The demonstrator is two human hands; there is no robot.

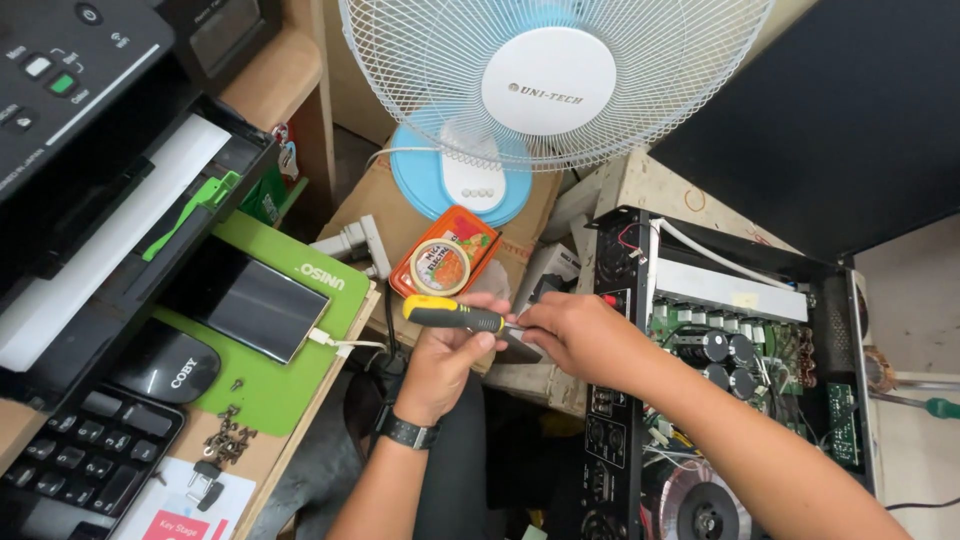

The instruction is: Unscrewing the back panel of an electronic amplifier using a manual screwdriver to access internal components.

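A white pedestal fan (545,85) with a pale blue base fills the top of the scene, tilted down toward the work. To the left sits a black printer (90,130) with a white paper tray, and to the right an opened black amplifier chassis (720,380), its lid off, showing green circuit boards, dark capacitors and a round toroidal transformer low down. A black keyboard (85,455) lies at the lower left on the wooden desk, just beside a black mouse (165,365) that rests on a green cutting mat (290,390). A dark phone (245,305) lies on that mat with a white cable plugged in. Between the fan base and the hands sits an orange tin (445,255) with a round label. The left hand (445,355), a black watch at its wrist, is curled firmly around the yellow-and-black handle of a screwdriver (450,315), held level in front of the chassis's left side. The right hand (575,335) is closed at the tool's tip end, fingers pinched together there; what they pinch I cannot tell. A heap of small dark screws (228,435) lies on the desk near the keyboard.
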